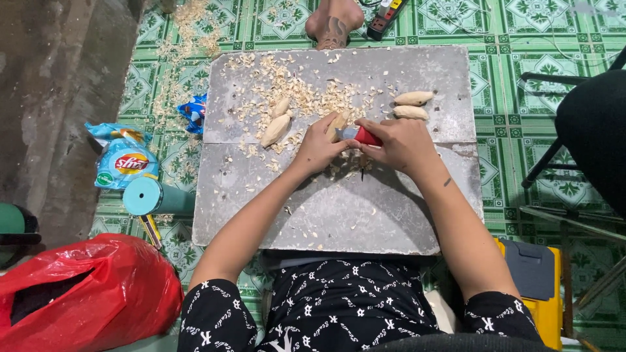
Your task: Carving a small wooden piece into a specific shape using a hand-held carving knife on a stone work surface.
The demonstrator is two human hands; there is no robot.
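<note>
Between both hands sits a pale wooden piece (337, 124): left hand (317, 146) closed around it, right hand (399, 142) gripping a red-handled knife (362, 135) touching it. Just beyond the right hand lie two carved pieces (412, 105); shavings (297, 88) cover the grey tabletop (365, 215).

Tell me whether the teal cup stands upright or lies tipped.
Tipped: the teal cup lies on its side on the floor, its round end facing left.
</note>
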